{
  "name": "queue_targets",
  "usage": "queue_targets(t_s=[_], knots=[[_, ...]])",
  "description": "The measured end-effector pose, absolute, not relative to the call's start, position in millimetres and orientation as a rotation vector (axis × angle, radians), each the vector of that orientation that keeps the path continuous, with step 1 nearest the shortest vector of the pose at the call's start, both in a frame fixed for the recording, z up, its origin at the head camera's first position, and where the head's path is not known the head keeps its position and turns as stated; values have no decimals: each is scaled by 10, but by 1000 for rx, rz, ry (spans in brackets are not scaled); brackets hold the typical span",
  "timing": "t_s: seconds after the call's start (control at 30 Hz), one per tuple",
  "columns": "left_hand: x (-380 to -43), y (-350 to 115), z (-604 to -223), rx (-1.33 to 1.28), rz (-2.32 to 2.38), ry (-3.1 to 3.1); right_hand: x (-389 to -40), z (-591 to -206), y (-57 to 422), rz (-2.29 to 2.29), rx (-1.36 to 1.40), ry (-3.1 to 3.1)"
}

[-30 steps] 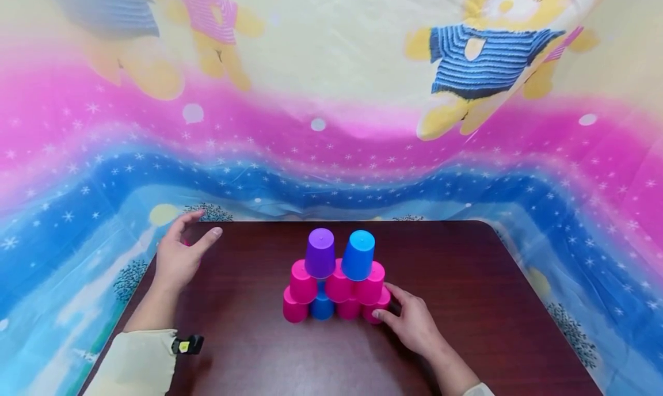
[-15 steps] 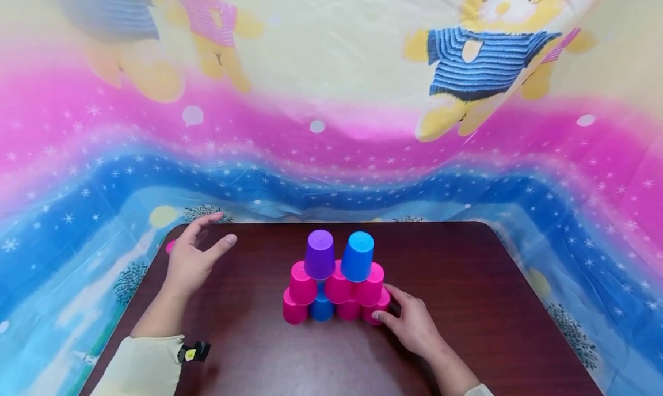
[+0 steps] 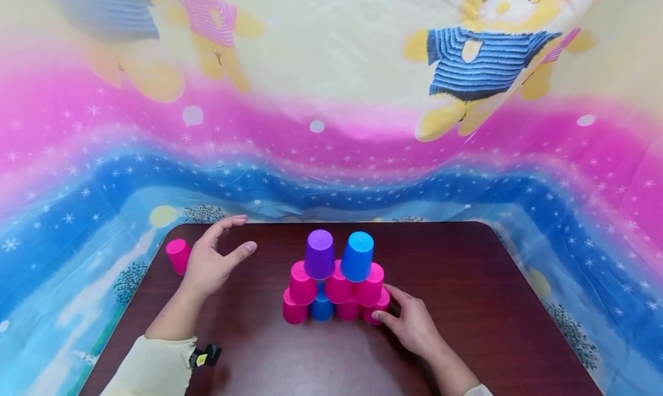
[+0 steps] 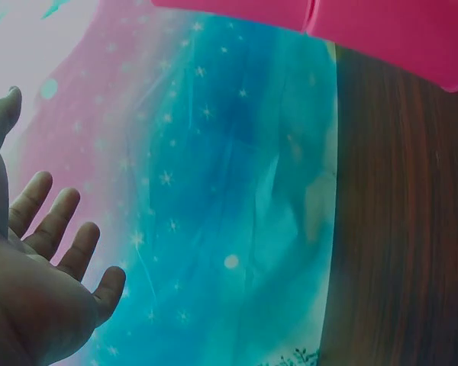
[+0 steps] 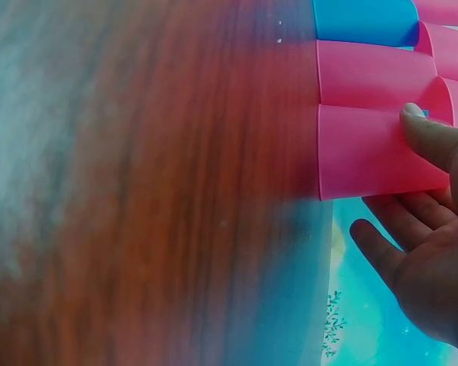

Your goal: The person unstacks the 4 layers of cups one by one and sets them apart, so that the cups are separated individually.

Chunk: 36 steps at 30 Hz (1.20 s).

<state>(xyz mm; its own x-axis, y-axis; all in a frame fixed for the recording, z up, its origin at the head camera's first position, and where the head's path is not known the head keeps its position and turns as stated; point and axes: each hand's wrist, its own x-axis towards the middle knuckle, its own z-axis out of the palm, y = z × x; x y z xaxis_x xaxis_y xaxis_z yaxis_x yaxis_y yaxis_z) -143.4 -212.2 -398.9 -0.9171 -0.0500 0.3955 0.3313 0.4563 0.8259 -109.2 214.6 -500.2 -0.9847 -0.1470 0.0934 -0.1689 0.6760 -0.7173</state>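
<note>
A stack of upside-down cups stands mid-table in the head view. On top are a purple cup and a light-blue cup, side by side with a gap between. Pink cups form the middle row, and a darker blue cup sits among pink ones at the bottom. My right hand holds the bottom right pink cup, thumb on its near side and fingers around its outer side. My left hand is raised left of the stack, fingers spread, holding nothing.
A single pink cup stands at the far left of the dark wooden table, beside my left hand. A cartoon-printed cloth hangs around the table's back and sides.
My left hand has moved right from the table's left edge, uncovering the lone pink cup behind it. My right hand and the stack have stayed in place.
</note>
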Motion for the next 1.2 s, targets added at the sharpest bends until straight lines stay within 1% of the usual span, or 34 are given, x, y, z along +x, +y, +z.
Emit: queue_targets(t_s=[0.6, 1.2], knots=[[-1389, -1865, -3999, -366, -1495, -2363, -1092, -5003, 2135, 1234, 249, -2860], [-1390, -1664, -4018, -406, -1555, -2411, -1099, -4987, 2139, 1215, 266, -2847]])
